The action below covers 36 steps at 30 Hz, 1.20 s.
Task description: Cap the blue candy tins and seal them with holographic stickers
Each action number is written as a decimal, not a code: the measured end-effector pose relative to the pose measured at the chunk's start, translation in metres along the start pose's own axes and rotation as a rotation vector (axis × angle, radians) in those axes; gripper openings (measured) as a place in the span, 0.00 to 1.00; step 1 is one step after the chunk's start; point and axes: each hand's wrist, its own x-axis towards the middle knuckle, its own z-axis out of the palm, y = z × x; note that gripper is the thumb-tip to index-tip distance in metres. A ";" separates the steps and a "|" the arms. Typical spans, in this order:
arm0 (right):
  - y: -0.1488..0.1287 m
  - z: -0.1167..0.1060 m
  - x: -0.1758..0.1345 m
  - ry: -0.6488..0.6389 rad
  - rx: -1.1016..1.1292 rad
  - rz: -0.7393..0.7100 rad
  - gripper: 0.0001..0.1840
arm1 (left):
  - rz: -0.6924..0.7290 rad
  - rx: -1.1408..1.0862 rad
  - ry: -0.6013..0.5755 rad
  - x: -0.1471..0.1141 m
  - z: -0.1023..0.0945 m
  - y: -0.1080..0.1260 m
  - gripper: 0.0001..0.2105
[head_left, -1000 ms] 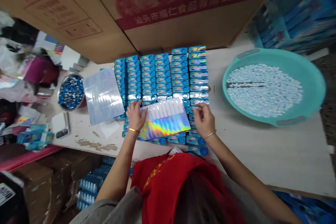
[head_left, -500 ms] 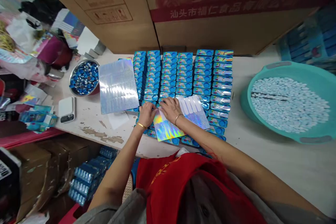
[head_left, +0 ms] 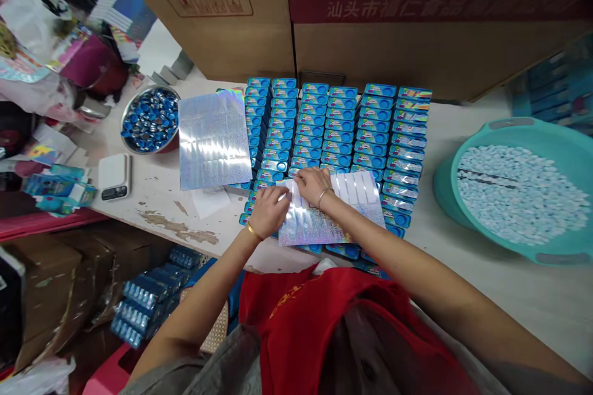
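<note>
A shiny holographic sticker sheet [head_left: 331,226] lies over the front part of several rows of blue packs [head_left: 311,125]. Its upper half shows pale strips, while its lower half gleams silver. At the sheet's upper left corner, my left hand [head_left: 269,212] has its fingers closed on the edge. Close beside it, my right hand [head_left: 313,185] bends its fingers down in a pinch at the top edge; the fingertips are partly hidden. A second holographic sheet [head_left: 214,139] rests to the left, overlapping the leftmost packs.
On the left stand a bowl of blue-and-silver pieces [head_left: 151,120] and a small white scale [head_left: 113,176]. A turquoise tub [head_left: 445,179] of small pale pieces is at the right. Large cartons [head_left: 370,52] wall off the back. White paper [head_left: 210,202] lies under the second sheet.
The whole view has shifted slightly. The sticker sheet now lies straighter, its rainbow glare faded to silver. My left hand sits a little lower against the sheet's corner, slightly further from my right hand.
</note>
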 end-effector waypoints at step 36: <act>-0.008 -0.019 -0.088 0.180 0.929 -0.138 0.40 | -0.680 -1.022 0.515 0.013 -0.048 0.051 0.32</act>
